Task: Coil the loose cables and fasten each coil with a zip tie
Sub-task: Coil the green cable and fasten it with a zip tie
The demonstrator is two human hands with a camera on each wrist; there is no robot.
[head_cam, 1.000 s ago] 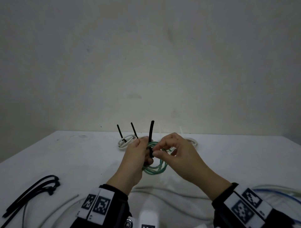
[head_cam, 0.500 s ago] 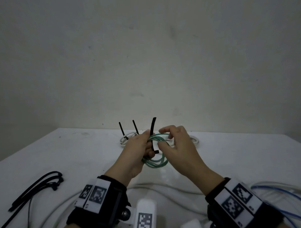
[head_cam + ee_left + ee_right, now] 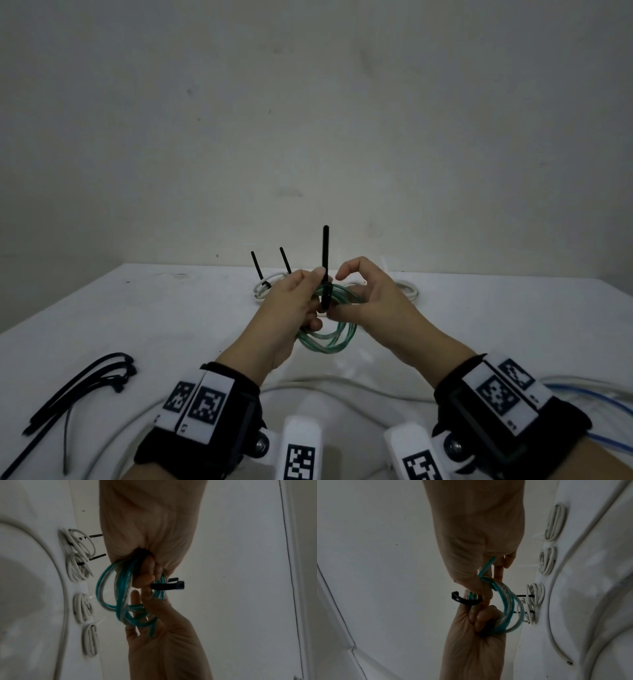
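The white table point(image 3: 144, 308) carries everything, and places here are given from the green coil point(image 3: 329, 337), held above the table's middle. Beyond the coil, along the far edge, lie finished white coils point(image 3: 265, 286), two with black tie tails sticking up. To the coil's left, near the front edge, lie spare black zip ties point(image 3: 78, 387); below and to its right run loose white and blue cables point(image 3: 589, 401).

The left hand point(image 3: 291, 322) grips the coil's left side, fingers curled round the bundled strands. The right hand point(image 3: 373, 301) holds the coil's right side with its lower fingers, while thumb and forefinger arch apart above it, not touching the tie.

The black zip tie point(image 3: 325, 270) wraps the strands between the two hands — its tail stands nearly upright, long axis vertical, rising just beside the left thumb and just left of the right fingertips. Either hand could take it; the right's free fingers look readier for the pull.

A second ago the right hand pinched the tie at the coil — now it has let go, and the tail stands taller and straighter.
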